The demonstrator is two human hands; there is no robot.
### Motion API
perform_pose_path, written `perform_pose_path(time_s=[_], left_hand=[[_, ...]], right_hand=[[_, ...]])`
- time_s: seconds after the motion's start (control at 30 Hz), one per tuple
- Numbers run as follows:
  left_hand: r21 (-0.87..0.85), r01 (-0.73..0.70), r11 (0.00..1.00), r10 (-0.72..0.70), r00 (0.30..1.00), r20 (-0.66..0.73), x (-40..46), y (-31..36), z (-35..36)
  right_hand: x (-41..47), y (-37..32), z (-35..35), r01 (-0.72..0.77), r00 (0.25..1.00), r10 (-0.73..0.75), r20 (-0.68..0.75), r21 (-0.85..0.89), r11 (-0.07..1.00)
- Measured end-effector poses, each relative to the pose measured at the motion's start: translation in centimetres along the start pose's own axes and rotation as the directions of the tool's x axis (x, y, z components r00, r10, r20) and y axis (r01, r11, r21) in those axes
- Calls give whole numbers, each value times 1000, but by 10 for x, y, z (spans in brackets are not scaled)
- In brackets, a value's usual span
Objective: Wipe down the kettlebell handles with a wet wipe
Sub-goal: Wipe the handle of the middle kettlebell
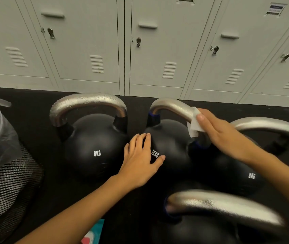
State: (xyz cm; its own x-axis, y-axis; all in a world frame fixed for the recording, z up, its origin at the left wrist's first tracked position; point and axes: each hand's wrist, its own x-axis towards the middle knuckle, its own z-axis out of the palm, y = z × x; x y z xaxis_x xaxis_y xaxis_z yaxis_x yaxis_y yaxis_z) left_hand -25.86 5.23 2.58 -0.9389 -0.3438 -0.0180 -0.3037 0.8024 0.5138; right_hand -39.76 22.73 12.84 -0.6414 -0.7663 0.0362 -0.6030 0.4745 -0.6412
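Observation:
Several black kettlebells with silver handles stand on the dark floor. The left 8KG kettlebell [94, 147] has a handle beaded with water drops [87, 101]. My left hand [140, 159] rests flat, fingers straight, on the body of the middle 12KG kettlebell [172, 143]. My right hand [223, 132] grips a white wet wipe [194, 125] wrapped round the right end of the 12KG handle [172, 107]. Another 8KG kettlebell [240, 175] sits at the right, partly behind my right arm. A fourth kettlebell's handle [224, 206] is blurred in the foreground.
Grey lockers [140, 50] line the wall just behind the kettlebells. A black mesh bin with a plastic liner [4, 173] stands at the left. A teal wipe packet [94, 233] lies on the floor at the bottom edge, under my left forearm.

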Motion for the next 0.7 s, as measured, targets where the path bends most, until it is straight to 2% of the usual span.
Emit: perform_pose_path(time_s=[0.3, 0.4, 0.47, 0.53, 0.63, 0.7], left_hand=[[7, -6, 1000, 6, 999, 35, -1, 0, -4], [4, -10, 1000, 10, 999, 37, 0, -1, -3], [1, -14, 1000, 14, 1000, 26, 0, -2, -2], [-3, -18, 1000, 18, 1000, 17, 1, -3, -1], [-9, -23, 1000, 23, 1000, 14, 0, -3, 0], [-16, -27, 1000, 27, 1000, 11, 0, -4, 0]], right_hand=[[-40, 33, 13, 222, 969, -239, -58, -218, 950], [-23, 27, 20, 298, 923, -374, -94, -440, 847], [-6, 16, 22, 323, 896, -432, -102, -517, 793], [7, 1, 22, 268, 928, -352, -124, -435, 860], [15, -10, 16, 73, 990, -79, -114, -54, 996], [15, -11, 12, -21, 992, 43, -122, 178, 984]])
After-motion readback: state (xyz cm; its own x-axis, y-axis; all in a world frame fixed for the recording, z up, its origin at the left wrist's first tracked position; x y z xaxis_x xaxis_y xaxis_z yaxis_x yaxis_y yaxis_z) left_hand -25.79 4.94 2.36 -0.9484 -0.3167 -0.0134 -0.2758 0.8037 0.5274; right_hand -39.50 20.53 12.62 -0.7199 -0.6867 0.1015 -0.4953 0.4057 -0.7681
